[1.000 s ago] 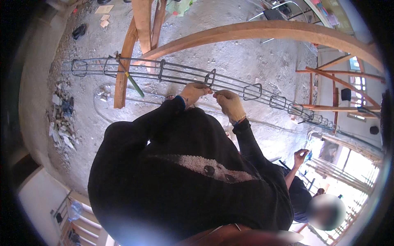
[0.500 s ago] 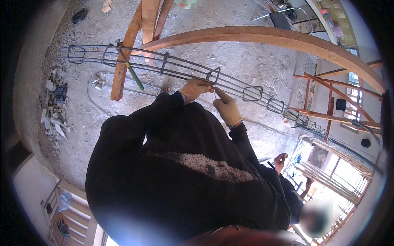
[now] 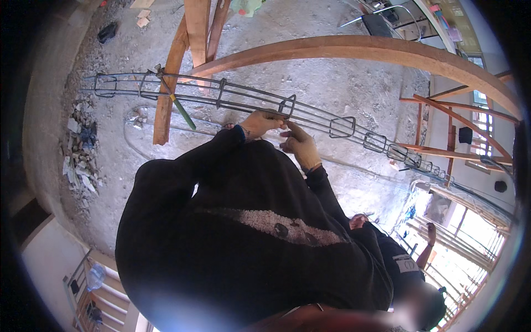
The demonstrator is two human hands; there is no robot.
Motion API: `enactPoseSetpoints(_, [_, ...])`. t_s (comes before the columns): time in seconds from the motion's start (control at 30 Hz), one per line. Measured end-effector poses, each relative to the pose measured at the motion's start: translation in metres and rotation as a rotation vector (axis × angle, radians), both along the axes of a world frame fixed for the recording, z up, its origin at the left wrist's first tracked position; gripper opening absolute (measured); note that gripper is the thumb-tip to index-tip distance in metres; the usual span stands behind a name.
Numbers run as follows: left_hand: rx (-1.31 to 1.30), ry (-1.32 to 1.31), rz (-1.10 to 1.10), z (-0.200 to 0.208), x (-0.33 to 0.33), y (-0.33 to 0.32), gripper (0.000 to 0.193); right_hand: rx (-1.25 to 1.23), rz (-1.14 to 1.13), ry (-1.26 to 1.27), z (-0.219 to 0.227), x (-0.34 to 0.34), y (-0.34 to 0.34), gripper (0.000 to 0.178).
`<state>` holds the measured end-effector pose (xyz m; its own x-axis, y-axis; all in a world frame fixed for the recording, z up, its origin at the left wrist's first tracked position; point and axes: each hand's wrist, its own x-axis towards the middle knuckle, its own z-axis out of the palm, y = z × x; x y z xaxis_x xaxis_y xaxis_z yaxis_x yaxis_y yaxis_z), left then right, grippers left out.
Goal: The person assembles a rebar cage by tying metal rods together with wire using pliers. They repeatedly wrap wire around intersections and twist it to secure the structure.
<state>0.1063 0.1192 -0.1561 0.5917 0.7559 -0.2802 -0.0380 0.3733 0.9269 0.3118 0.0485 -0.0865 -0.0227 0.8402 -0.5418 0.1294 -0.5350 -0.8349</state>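
Note:
A long rebar cage (image 3: 251, 95) of thin parallel bars and rectangular stirrups runs across in front of me. My left hand (image 3: 262, 124), in a pale work glove, is closed at the cage's near lower bar, its fingertips by a stirrup (image 3: 287, 105). Just right of it is my gloved right hand (image 3: 300, 146), fingers bent and index finger raised to the same joint. It pinches what seems to be a thin tie wire, mostly hidden by the fingers. A green-handled tool (image 3: 183, 114) hangs from the cage beside a wooden post (image 3: 162, 119).
A long timber beam (image 3: 332, 45) crosses beyond the cage. Rubble (image 3: 81, 157) lies along the left wall. Wooden frames (image 3: 451, 133) stand at the right. A co-worker in dark clothes (image 3: 401, 263) is close at my lower right. A dark chair (image 3: 379, 25) is at the far right.
My right hand has shifted slightly left and its fingers have turned at the joint. My left hand stays at the bar. The co-worker has moved and raised an arm.

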Motion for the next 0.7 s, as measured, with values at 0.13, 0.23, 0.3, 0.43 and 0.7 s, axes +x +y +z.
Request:
enactPoseSetpoints(0.13, [0.039, 0.05, -0.023, -0.006, -0.001, -0.001, 0.033, 0.023, -0.072, -0.089, -0.01, -0.004, 0.012, 0.054])
enactPoseSetpoints(0.23, [0.038, 0.069, 0.026, -0.012, 0.001, -0.004, 0.036, 0.106, -0.043, -0.331, -0.013, -0.01, 0.015, 0.046])
enactPoseSetpoints(0.3, [0.016, -0.022, 0.046, -0.016, 0.003, -0.005, 0.036, 0.152, -0.047, -0.381, -0.014, -0.01, 0.015, 0.041])
enactPoseSetpoints(0.43, [0.079, -0.051, 0.008, -0.023, 0.004, -0.005, 0.037, 0.07, -0.076, -0.21, -0.009, -0.001, 0.017, 0.037])
enactPoseSetpoints(0.7, [0.106, -0.036, 0.031, -0.03, 0.009, -0.009, 0.036, -0.235, -0.198, 0.513, 0.01, 0.012, 0.016, 0.041])
